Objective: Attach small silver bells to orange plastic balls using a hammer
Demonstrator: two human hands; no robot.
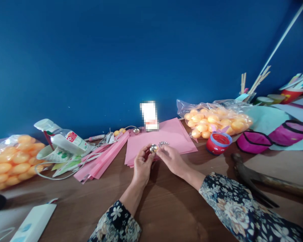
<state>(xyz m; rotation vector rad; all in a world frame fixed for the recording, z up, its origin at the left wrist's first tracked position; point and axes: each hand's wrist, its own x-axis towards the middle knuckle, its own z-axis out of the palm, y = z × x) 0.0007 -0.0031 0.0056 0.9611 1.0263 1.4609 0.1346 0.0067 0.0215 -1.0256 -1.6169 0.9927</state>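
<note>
Silver ball [153,148]: held up over the near part of the pink sheets [181,134], where it can probably be turned and seen easily.
Left hand [142,165]: fingertips closed around the silver ball, apparently so that it is kept steady.
Right hand [173,162]: fingers bent inward, tips held at the ball's right side; whether anything is pinched there cannot be told.
Small silver beads [164,144]: laid on the pink sheets just beyond the right hand, probably so that they are kept within reach and shown up by plain paper.
Clear bag [217,121]: set at the right rear of the pink sheets; many orange balls are held in it.
Red tub [218,148]: stood right of the pink sheets; its contents cannot be made out.
Leaf-patterned cup [45,154]: tilted, well left of the pink sheets, with a clear bottle [77,141] beside it.
</note>
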